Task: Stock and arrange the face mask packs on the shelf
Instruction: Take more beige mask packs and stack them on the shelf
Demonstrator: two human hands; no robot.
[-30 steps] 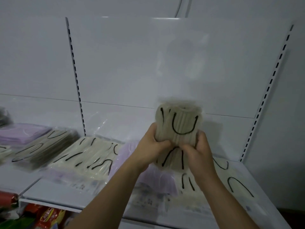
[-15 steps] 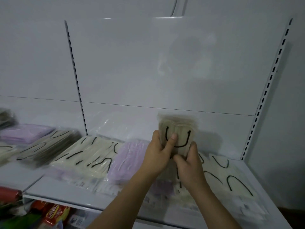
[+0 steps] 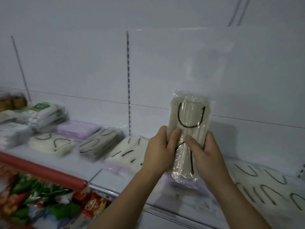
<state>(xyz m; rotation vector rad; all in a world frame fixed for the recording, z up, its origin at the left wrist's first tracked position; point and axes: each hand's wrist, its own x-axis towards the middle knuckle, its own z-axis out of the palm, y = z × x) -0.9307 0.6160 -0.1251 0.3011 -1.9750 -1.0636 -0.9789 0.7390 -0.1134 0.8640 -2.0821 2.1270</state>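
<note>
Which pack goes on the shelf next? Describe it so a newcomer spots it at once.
Start at the white shelf lined with face mask packs lying flat. In front of its back panel, the left hand and right hand hold one clear-wrapped cream mask pack upright. It alone stands on end off the shelf, black ear loops showing, while its neighbours lie in flat stacks.

White back panel (image 3: 82, 66) fills upper frame, faint horizontal seam running across from 9 toward 3 o'clock. Slotted upright strip (image 3: 128, 83) stands vertical near centre; second upright (image 3: 20, 68) leans at 10 o'clock. Pale wall (image 3: 148, 12) above panel, two thin lines (image 3: 237, 12) at 1 o'clock. White shelf board (image 3: 105, 176) below centre. Red rail (image 3: 41, 170) along lower shelf edge at 8 o'clock, colourful snack bags (image 3: 41, 200) beneath. Light dim, even, bluish.
</note>
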